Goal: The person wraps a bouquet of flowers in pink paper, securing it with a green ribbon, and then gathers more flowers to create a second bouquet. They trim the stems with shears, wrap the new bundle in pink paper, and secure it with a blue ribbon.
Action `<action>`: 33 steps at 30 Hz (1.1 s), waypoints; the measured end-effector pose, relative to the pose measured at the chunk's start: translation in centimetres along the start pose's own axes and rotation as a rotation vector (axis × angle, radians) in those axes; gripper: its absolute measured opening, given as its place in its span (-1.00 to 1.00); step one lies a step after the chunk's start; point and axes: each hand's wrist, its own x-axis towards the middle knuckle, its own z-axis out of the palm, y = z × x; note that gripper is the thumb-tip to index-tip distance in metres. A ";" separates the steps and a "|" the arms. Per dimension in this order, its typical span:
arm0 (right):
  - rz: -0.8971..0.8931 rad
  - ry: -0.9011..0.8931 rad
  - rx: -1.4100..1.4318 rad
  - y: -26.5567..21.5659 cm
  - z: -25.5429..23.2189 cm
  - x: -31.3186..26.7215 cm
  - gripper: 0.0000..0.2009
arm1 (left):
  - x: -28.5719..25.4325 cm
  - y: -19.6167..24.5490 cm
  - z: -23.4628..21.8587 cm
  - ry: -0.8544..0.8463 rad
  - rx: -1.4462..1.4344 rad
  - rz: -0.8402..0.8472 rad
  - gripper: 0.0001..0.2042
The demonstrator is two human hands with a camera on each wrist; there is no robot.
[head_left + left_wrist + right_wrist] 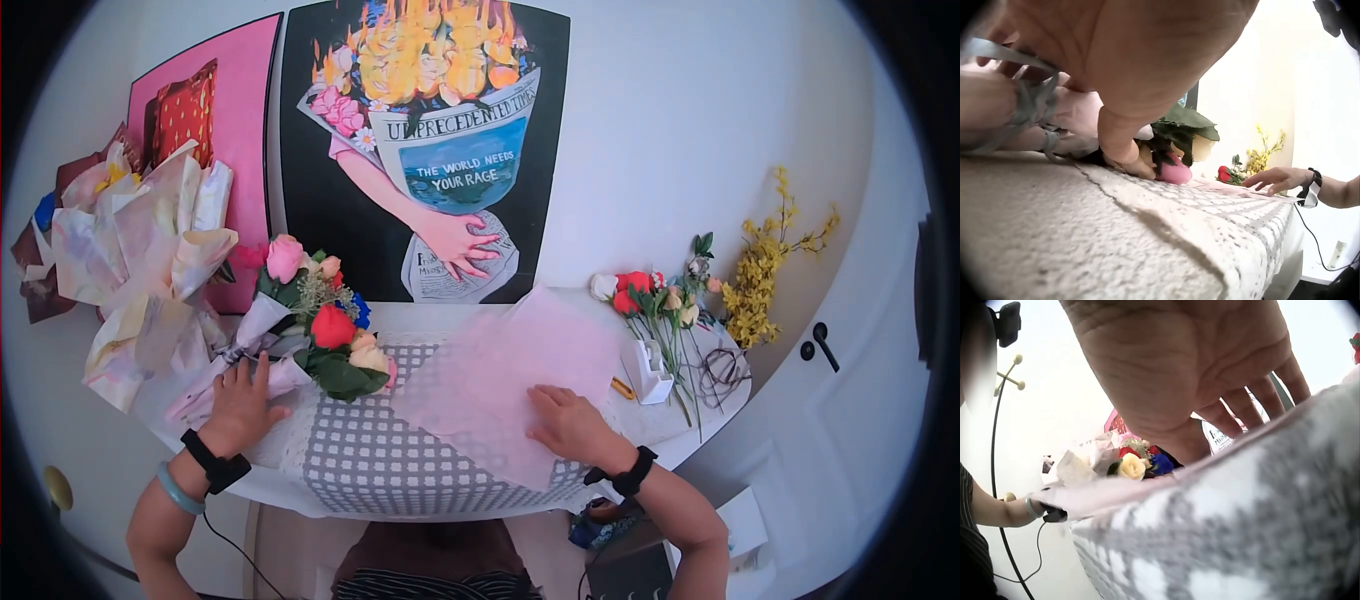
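Note:
My left hand (240,408) rests with spread fingers on the wrapped stem end of a bouquet (333,327). Pink wrapping paper (208,395) surrounds the stems, and a grey-blue ribbon (1035,106) is tied around them. Red, pink and cream flowers with green leaves point away to the right. My right hand (575,425) lies with its fingers extended on thin, translucent pink sheets (490,375). These sheets spread at an angle over a grey-and-white checked cloth (370,450).
Another bouquet in pale paper (140,240) stands at the left. Loose flower stems (675,345), a white tape dispenser (650,372), a yellow-handled tool (622,387) and dark cord (722,372) lie at the right. Yellow blossom branches (755,295) stand behind. Two pictures lean against the wall.

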 end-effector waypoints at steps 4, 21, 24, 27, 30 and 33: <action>0.094 -0.075 -0.096 1.0 1.3 -0.2 -0.67 | -0.2 0.7 -0.9 0.047 -0.008 0.043 -0.09; 0.044 -0.068 0.105 -2.7 1.0 1.8 -0.64 | -0.1 2.0 1.3 0.218 -0.215 0.291 -0.50; -0.058 -0.189 -0.001 -2.8 2.3 0.7 -0.52 | 1.5 1.8 2.7 0.256 -0.214 0.196 -0.59; -0.061 -0.194 -0.011 -3.0 2.2 0.5 -0.50 | 3.2 2.1 2.3 0.253 -0.184 0.087 -0.62; -0.061 -0.212 -0.034 -3.2 2.2 0.8 -0.49 | 4.4 2.6 2.0 0.235 -0.165 0.057 -0.64; -0.060 -0.229 -0.044 -3.5 2.2 0.7 -0.48 | 5.0 2.4 2.8 0.199 -0.120 0.066 -0.62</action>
